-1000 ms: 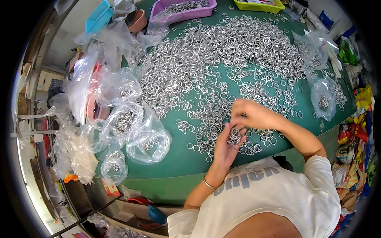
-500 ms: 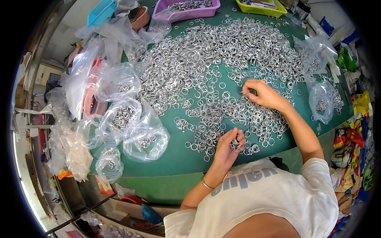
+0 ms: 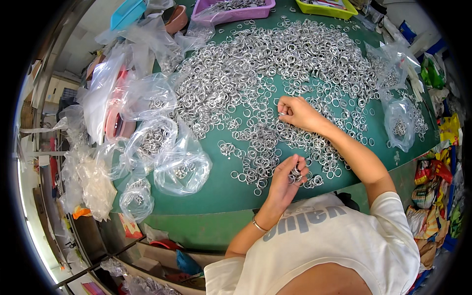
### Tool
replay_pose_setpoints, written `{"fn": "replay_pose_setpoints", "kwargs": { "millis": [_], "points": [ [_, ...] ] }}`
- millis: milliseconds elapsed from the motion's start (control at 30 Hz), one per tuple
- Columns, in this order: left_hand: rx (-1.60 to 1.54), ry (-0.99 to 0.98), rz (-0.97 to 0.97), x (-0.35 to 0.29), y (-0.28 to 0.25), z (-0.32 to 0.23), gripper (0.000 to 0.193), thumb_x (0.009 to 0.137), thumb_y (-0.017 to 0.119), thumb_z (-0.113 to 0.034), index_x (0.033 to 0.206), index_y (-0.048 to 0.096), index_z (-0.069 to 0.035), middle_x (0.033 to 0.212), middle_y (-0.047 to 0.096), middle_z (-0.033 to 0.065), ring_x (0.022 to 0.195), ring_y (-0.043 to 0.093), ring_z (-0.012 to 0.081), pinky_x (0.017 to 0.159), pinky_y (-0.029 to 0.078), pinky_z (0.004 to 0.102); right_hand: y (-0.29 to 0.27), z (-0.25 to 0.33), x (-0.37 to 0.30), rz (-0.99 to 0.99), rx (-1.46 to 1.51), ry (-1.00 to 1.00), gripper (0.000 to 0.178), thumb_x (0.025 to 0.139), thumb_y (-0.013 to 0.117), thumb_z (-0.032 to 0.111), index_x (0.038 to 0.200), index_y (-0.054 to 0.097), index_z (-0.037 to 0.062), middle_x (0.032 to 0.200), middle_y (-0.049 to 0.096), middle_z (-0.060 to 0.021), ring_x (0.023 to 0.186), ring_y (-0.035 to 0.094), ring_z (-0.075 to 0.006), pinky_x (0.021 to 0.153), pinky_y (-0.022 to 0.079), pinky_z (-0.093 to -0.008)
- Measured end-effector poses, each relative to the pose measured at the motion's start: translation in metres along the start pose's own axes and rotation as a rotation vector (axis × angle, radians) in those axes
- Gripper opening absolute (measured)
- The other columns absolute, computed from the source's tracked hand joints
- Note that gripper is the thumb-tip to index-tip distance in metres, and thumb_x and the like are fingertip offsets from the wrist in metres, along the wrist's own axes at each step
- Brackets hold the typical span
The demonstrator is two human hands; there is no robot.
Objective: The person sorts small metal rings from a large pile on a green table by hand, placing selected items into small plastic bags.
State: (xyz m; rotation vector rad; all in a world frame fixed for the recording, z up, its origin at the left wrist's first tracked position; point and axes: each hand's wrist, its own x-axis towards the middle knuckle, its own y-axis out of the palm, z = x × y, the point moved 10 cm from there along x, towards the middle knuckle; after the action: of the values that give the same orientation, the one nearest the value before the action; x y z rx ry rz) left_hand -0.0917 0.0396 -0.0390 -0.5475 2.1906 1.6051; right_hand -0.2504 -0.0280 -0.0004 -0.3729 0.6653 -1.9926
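Observation:
A wide heap of silver metal rings arcs across the green table. A smaller, looser group of rings lies nearer to me. My left hand, palm up by the table's front edge, is curled around several metal rings. Farther forward, my right hand hovers at the gap between the two groups, its thumb and fingers pinched together. A bit of silver, seemingly one metal ring, shows at those fingertips; the rest of the grip is hidden.
Clear plastic bags with rings sit at the left, and another ring bag at the right. Along the far edge stand a purple basket, a yellow-green tray and a blue tray. Colourful packets are piled beyond the right edge.
My right hand has moved left across the rings, its fingers pinched. My left hand stays almost in place with its rings. The whole view has shifted slightly.

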Motion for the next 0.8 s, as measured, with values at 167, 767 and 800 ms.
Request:
{"fn": "replay_pose_setpoints", "kwargs": {
  "millis": [167, 767, 800],
  "points": [
    [-0.028, 0.028, 0.003, 0.000, -0.002, -0.004, 0.017, 0.092, 0.053, -0.021, 0.091, 0.057, -0.004, 0.073, 0.049, 0.0001, 0.068, 0.049, 0.0112, 0.055, 0.041, 0.0236, -0.008, -0.024, -0.017, 0.048, 0.657, 0.231, 0.015, 0.085, 0.057, 0.005, 0.097, 0.060, -0.0030, 0.078, 0.063, -0.0063, 0.069, 0.056, -0.0100, 0.063, 0.047, -0.0241],
    [0.062, 0.085, 0.048, 0.006, -0.010, -0.003, 0.028, 0.091, 0.053, -0.024, 0.111, 0.054, -0.004, 0.096, 0.058, 0.0080, 0.086, 0.060, 0.0197, 0.074, 0.053, 0.0299, -0.036, 0.026, -0.035, 0.017, -0.056, -0.014, 0.012, 0.081, 0.061, 0.007, 0.091, 0.062, 0.0011, 0.092, 0.059, -0.0077, 0.082, 0.056, -0.0188, 0.072, 0.046, -0.0301],
    [0.019, 0.047, 0.058, 0.008, -0.006, 0.000, 0.027, 0.091, 0.054, -0.023, 0.110, 0.054, -0.004, 0.095, 0.058, 0.0078, 0.086, 0.060, 0.0192, 0.074, 0.053, 0.0297, -0.031, 0.030, -0.037, -0.062, -0.205, -0.274, 0.011, 0.078, 0.062, 0.006, 0.088, 0.061, 0.0004, 0.089, 0.058, -0.0097, 0.088, 0.054, -0.0240, 0.079, 0.044, -0.0347]
  ]
}}
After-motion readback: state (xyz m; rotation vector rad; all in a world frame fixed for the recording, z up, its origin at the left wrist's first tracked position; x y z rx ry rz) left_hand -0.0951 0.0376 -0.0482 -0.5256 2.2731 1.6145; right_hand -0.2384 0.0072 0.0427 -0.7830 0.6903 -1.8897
